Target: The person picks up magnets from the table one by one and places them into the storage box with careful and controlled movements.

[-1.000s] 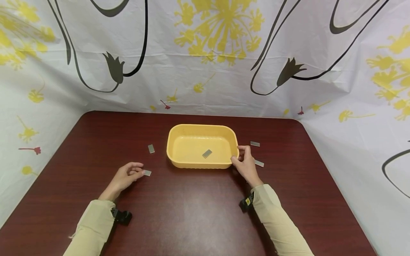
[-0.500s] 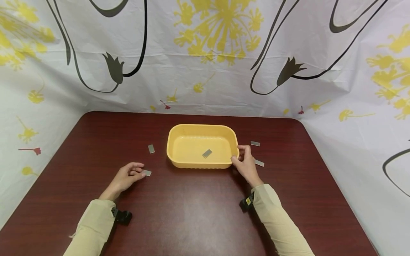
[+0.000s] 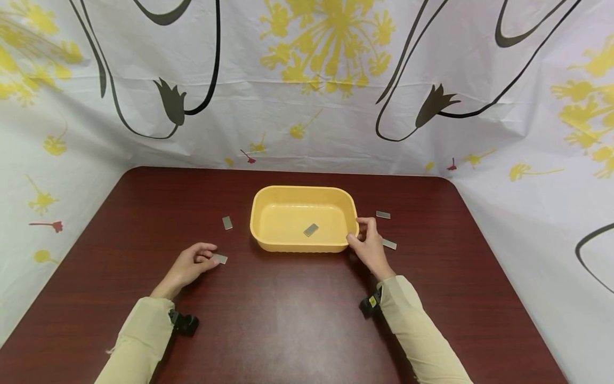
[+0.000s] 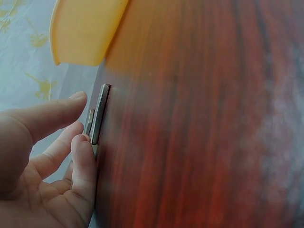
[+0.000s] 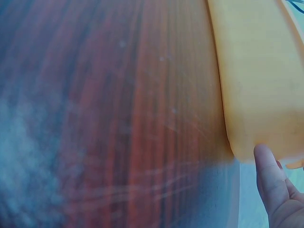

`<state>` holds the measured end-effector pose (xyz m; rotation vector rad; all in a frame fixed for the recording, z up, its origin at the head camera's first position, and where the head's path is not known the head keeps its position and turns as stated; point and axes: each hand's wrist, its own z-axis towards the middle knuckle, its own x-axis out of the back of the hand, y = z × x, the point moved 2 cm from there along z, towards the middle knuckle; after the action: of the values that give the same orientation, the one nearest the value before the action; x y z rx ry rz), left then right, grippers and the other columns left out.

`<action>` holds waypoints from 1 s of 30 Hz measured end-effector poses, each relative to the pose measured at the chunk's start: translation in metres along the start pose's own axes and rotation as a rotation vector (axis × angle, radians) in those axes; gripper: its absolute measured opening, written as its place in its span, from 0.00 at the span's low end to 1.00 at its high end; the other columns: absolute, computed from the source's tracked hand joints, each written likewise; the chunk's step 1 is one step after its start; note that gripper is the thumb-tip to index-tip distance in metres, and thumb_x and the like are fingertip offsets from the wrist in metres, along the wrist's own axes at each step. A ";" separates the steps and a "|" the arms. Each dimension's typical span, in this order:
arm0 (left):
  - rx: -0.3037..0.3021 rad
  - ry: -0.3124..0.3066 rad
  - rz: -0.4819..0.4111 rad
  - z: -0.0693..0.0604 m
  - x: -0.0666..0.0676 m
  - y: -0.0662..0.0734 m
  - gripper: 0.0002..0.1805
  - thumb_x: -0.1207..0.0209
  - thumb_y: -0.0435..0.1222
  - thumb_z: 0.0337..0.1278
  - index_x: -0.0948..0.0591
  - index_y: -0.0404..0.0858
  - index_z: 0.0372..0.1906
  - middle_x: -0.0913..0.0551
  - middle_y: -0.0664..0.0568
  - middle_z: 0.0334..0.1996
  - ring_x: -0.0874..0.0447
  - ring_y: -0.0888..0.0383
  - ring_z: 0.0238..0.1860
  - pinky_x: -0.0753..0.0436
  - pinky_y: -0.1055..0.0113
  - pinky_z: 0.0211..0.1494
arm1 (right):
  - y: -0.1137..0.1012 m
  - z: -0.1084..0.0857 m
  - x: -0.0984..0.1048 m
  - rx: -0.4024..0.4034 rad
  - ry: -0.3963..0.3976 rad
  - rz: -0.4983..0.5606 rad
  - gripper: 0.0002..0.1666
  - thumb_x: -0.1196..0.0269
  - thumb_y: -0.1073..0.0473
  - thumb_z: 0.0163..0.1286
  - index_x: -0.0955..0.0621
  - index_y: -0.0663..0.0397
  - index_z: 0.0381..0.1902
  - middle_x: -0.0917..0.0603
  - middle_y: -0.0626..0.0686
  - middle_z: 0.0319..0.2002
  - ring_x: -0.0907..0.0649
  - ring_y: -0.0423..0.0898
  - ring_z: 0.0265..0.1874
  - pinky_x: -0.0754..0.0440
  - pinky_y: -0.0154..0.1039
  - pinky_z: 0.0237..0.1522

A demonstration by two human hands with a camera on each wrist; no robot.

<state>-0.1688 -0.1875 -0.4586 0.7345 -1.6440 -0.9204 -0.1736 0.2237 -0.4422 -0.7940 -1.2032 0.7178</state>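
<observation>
The left hand (image 3: 189, 266) is at a small grey metal plate (image 3: 220, 258) lying on the table's left part. In the left wrist view, the thumb of this hand (image 4: 52, 161) stands apart from the fingers, whose tips are beside the near end of the plate (image 4: 99, 114). The right hand (image 3: 371, 249) pinches the right end of a yellow tray (image 3: 297, 248), thumb at the front corner. Its thumb rests against the wall of the tray (image 5: 261, 80) in the right wrist view. Another plate (image 3: 310, 230) lies inside the tray.
Another grey plate (image 3: 227, 223) lies left of the tray. Two more lie to its right, one further back (image 3: 383, 215) and one partly behind the right hand (image 3: 389, 244). A patterned white curtain (image 3: 297, 149) hangs behind the dark red table (image 3: 268, 320).
</observation>
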 end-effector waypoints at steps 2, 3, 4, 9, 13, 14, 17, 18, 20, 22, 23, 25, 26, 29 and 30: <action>0.003 0.001 0.002 0.001 0.000 0.000 0.22 0.42 0.35 0.52 0.29 0.30 0.52 0.27 0.40 0.41 0.29 0.54 0.35 0.28 0.66 0.35 | 0.000 0.000 0.000 0.029 0.017 0.004 0.25 0.44 0.61 0.52 0.34 0.58 0.50 0.25 0.58 0.34 0.27 0.45 0.25 0.30 0.32 0.23; 0.003 0.001 0.002 0.001 0.000 0.000 0.22 0.41 0.34 0.51 0.29 0.30 0.52 0.27 0.40 0.41 0.29 0.54 0.35 0.28 0.66 0.35 | 0.000 -0.001 0.000 0.037 0.020 0.004 0.25 0.45 0.61 0.52 0.34 0.58 0.49 0.25 0.58 0.34 0.27 0.45 0.25 0.30 0.32 0.23; 0.001 0.002 0.004 0.001 0.000 0.001 0.22 0.41 0.34 0.51 0.29 0.29 0.51 0.27 0.40 0.40 0.29 0.54 0.35 0.28 0.66 0.35 | 0.000 -0.001 0.000 0.039 0.017 0.004 0.24 0.45 0.61 0.52 0.34 0.58 0.49 0.25 0.59 0.34 0.27 0.45 0.25 0.30 0.32 0.23; -0.020 0.006 0.008 0.000 -0.001 0.004 0.21 0.41 0.31 0.49 0.29 0.28 0.50 0.27 0.40 0.38 0.29 0.55 0.33 0.28 0.68 0.32 | -0.001 0.000 0.001 -0.002 -0.014 0.008 0.25 0.44 0.61 0.54 0.35 0.57 0.51 0.25 0.59 0.36 0.26 0.47 0.27 0.29 0.34 0.26; -0.038 0.013 0.034 0.000 -0.002 0.005 0.21 0.40 0.31 0.48 0.28 0.27 0.49 0.27 0.40 0.37 0.29 0.55 0.32 0.29 0.68 0.31 | -0.002 0.000 0.001 -0.018 -0.018 0.006 0.25 0.44 0.62 0.54 0.35 0.56 0.51 0.25 0.59 0.37 0.27 0.46 0.27 0.29 0.31 0.25; -0.040 0.018 0.042 0.001 -0.002 0.004 0.21 0.40 0.30 0.48 0.28 0.27 0.49 0.27 0.40 0.37 0.29 0.55 0.32 0.28 0.68 0.31 | -0.001 0.000 0.001 -0.018 -0.016 0.004 0.25 0.44 0.62 0.54 0.35 0.56 0.51 0.25 0.58 0.37 0.27 0.45 0.27 0.29 0.31 0.24; -0.051 0.026 0.055 0.001 -0.003 0.004 0.21 0.39 0.30 0.47 0.28 0.27 0.48 0.27 0.41 0.36 0.29 0.55 0.32 0.28 0.68 0.31 | -0.001 0.000 0.001 -0.021 -0.012 -0.003 0.26 0.43 0.62 0.53 0.35 0.56 0.51 0.25 0.59 0.36 0.27 0.45 0.26 0.30 0.31 0.24; -0.055 0.030 0.056 0.001 -0.003 0.004 0.20 0.39 0.30 0.46 0.27 0.27 0.47 0.27 0.41 0.36 0.29 0.55 0.32 0.28 0.69 0.31 | -0.001 0.000 0.001 -0.021 -0.010 -0.006 0.26 0.43 0.62 0.53 0.35 0.56 0.51 0.25 0.59 0.36 0.27 0.45 0.26 0.30 0.31 0.25; -0.062 0.034 0.059 0.001 -0.003 0.004 0.20 0.39 0.29 0.46 0.27 0.27 0.47 0.27 0.41 0.35 0.29 0.55 0.32 0.28 0.69 0.30 | -0.001 0.000 0.001 -0.020 -0.009 -0.005 0.26 0.43 0.63 0.53 0.35 0.56 0.51 0.25 0.59 0.36 0.27 0.45 0.26 0.30 0.31 0.25; -0.068 0.036 0.063 0.001 -0.003 0.004 0.20 0.39 0.28 0.45 0.27 0.27 0.46 0.27 0.41 0.35 0.29 0.55 0.31 0.28 0.70 0.30 | -0.001 0.000 0.001 -0.021 -0.010 -0.004 0.26 0.43 0.63 0.53 0.35 0.56 0.51 0.25 0.59 0.36 0.28 0.45 0.26 0.30 0.31 0.25; -0.069 0.037 0.066 0.001 -0.003 0.004 0.20 0.39 0.28 0.45 0.27 0.27 0.46 0.27 0.41 0.35 0.29 0.55 0.31 0.28 0.70 0.30 | -0.001 0.000 0.001 -0.021 -0.011 -0.005 0.26 0.43 0.63 0.53 0.35 0.56 0.51 0.25 0.58 0.35 0.28 0.45 0.26 0.30 0.31 0.25; -0.069 0.039 0.072 0.001 -0.003 0.004 0.20 0.38 0.28 0.45 0.27 0.27 0.46 0.26 0.41 0.35 0.29 0.55 0.31 0.28 0.70 0.30 | -0.002 0.000 0.001 -0.021 -0.012 -0.005 0.26 0.43 0.63 0.53 0.35 0.56 0.51 0.25 0.58 0.35 0.28 0.45 0.26 0.30 0.31 0.25; -0.069 0.038 0.075 0.001 -0.003 0.004 0.20 0.38 0.28 0.45 0.27 0.27 0.46 0.26 0.42 0.35 0.29 0.55 0.31 0.28 0.69 0.30 | -0.002 0.000 0.001 -0.023 -0.013 -0.006 0.26 0.43 0.63 0.53 0.35 0.56 0.51 0.26 0.58 0.35 0.28 0.45 0.26 0.30 0.32 0.25; -0.068 0.038 0.082 0.001 -0.003 0.004 0.20 0.38 0.28 0.45 0.27 0.27 0.46 0.26 0.42 0.34 0.28 0.55 0.31 0.29 0.69 0.30 | -0.002 0.000 0.000 -0.021 -0.014 -0.013 0.26 0.43 0.63 0.53 0.35 0.56 0.51 0.26 0.57 0.35 0.28 0.45 0.26 0.30 0.31 0.25; -0.069 0.039 0.085 0.001 -0.003 0.004 0.20 0.38 0.28 0.45 0.27 0.27 0.46 0.26 0.42 0.34 0.28 0.55 0.31 0.29 0.69 0.30 | -0.002 0.000 0.000 -0.019 -0.013 -0.014 0.26 0.43 0.63 0.53 0.35 0.56 0.51 0.26 0.57 0.35 0.28 0.45 0.26 0.30 0.31 0.25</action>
<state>-0.1690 -0.1830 -0.4570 0.6272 -1.5894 -0.8929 -0.1731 0.2231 -0.4407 -0.7968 -1.2283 0.7019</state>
